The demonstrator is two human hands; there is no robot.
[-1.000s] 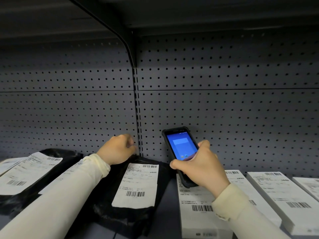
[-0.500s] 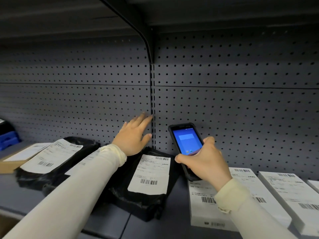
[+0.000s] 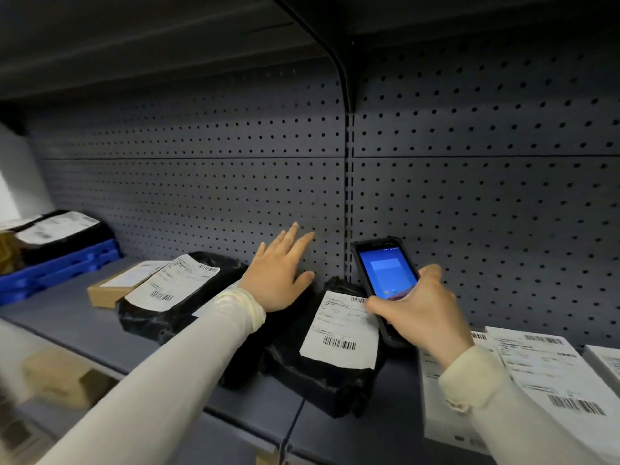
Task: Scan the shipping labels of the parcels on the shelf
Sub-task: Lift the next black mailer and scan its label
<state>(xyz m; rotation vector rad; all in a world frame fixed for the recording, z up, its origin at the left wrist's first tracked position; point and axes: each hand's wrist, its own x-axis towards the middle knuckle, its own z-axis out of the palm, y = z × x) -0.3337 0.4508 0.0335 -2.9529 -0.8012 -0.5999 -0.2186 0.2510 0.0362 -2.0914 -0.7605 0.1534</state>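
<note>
Black parcels point(image 3: 181, 297), three; left grip point(image 3: 280, 278) wide, right grip point(image 3: 419, 313) holding scanner point(image 3: 385, 273).

A blue crate point(image 3: 57, 273) sits at far left before the perforated back panel point(image 3: 201, 196).

The dark grey-blue perforated metal back panel point(image 3: 201, 182) is finished matt, and the flat grey metal shelf board point(image 3: 84, 327) below it is painted smooth and dull. On that board, the black plastic-film parcel point(image 3: 322, 380) is seen crinkled and faintly glossy, and a matt white paper shipping label point(image 3: 339, 330) is stuck to its top. Left of it, a brown cardboard box point(image 3: 104, 293) looks dull and fibrous. Right of it, the white flat cartons point(image 3: 446, 414) appear smooth. The black rubbery-cased handheld scanner point(image 3: 385, 280) is fronted by a glossy lit glass screen. Cream cloth sleeves point(image 3: 201, 357) look soft and matt.
</note>
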